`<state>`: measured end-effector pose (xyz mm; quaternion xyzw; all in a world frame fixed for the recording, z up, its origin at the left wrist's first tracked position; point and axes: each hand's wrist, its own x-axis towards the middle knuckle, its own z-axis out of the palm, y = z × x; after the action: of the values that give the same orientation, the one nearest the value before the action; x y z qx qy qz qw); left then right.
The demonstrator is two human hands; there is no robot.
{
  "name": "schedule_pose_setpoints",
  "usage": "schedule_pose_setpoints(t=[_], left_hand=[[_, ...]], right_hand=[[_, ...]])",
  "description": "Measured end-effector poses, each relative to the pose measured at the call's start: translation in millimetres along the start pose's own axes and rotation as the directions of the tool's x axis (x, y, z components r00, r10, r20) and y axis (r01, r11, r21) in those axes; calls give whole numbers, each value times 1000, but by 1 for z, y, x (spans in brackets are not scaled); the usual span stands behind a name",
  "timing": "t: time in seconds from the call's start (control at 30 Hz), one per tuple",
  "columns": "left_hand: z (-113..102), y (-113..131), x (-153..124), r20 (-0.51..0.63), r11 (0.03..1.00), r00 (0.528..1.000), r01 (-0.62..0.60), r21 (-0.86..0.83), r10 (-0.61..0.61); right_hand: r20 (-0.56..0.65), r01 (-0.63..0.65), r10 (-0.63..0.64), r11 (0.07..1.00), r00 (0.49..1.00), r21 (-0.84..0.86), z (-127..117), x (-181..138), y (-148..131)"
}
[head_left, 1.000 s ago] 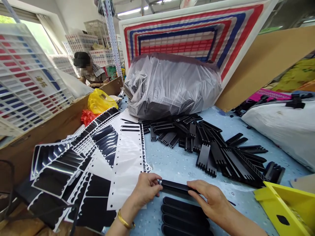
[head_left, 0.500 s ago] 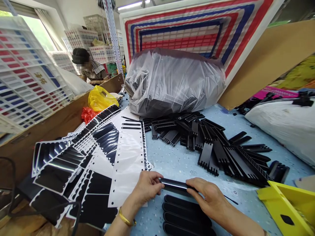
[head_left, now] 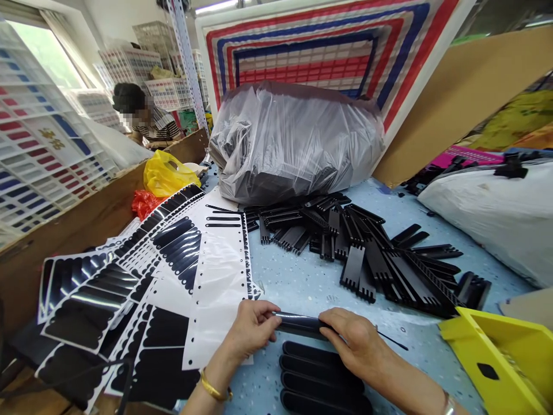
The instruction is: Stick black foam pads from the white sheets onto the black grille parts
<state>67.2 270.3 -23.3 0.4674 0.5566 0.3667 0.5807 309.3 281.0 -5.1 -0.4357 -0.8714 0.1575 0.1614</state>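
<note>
My left hand (head_left: pixel 250 330) pinches the left end of a long black plastic strip (head_left: pixel 298 323), and my right hand (head_left: pixel 352 341) is closed over its right end. The strip is held level just above the blue table (head_left: pixel 302 282). Directly beneath it lies a row of several black strips (head_left: pixel 319 377) side by side. To the left spread white backing sheets with black stickers (head_left: pixel 173 276).
A heap of black comb-like parts (head_left: pixel 367 248) lies in the middle, behind it a big clear bag of the same parts (head_left: pixel 294 144). A yellow bin (head_left: pixel 501 357) stands at the right, a white sack (head_left: pixel 492 213) beyond it. Another person (head_left: pixel 142 118) sits far left.
My hands have drawn a little closer together on the strip, and the view has shifted slightly to the right. The strip stays held between both hands.
</note>
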Motion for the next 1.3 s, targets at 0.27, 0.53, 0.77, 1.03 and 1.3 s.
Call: schedule_pose_setpoints(t=[0.27, 0.53, 0.77, 1.03, 1.3], left_hand=[[4, 2, 3, -39, 999, 999, 16, 33, -15], [6, 2, 2, -73, 1000, 997, 17, 26, -15], [7, 6, 1, -88, 999, 995, 38, 13, -37], [5, 5, 1, -77, 998, 996, 54, 40, -51], [4, 5, 1, -85, 997, 994, 69, 46, -65]], right_hand=[[65, -76, 69, 991, 995, 112, -4, 1, -1], [117, -157, 130, 953, 985, 258, -8, 6, 3], [111, -151, 123, 942, 986, 301, -9, 4, 4], [117, -161, 129, 930, 985, 331, -13, 2, 4], [100, -163, 133, 892, 986, 421, -11, 2, 7]])
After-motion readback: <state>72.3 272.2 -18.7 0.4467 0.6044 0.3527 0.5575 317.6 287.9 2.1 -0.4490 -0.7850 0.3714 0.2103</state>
